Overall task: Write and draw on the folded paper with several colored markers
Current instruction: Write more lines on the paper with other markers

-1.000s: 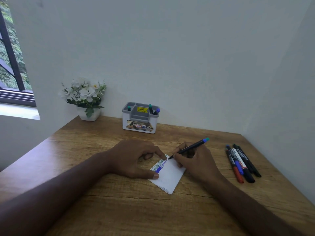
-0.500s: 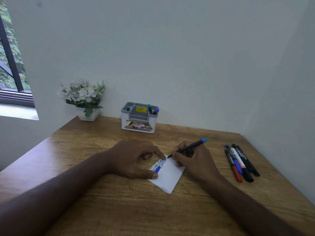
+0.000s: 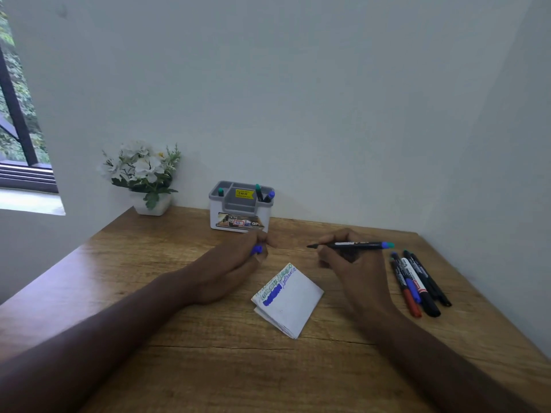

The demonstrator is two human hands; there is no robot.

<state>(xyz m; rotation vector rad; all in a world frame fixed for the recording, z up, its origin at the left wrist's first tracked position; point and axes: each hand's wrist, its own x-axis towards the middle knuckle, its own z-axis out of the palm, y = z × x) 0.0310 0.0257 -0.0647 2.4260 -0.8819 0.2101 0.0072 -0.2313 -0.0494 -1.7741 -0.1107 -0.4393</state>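
The folded white paper (image 3: 290, 299) lies on the wooden desk (image 3: 208, 353), with green and blue scribbles along its upper left edge. Neither hand touches it. My right hand (image 3: 348, 263), up and right of the paper, holds an uncapped black marker (image 3: 351, 245) with a blue-green end, lying level with its tip pointing left. My left hand (image 3: 235, 263), up and left of the paper, is closed around a small blue cap (image 3: 257, 249). Several capped markers (image 3: 417, 281) lie side by side at the right.
A grey and white pen holder (image 3: 241, 208) with markers in it stands against the back wall. A white pot of white flowers (image 3: 143, 177) is at the back left corner. Walls close the desk at the back and right.
Both hands have lifted off the paper and moved back, away from each other. The marker tip left the paper and now lies level. The paper sits uncovered.
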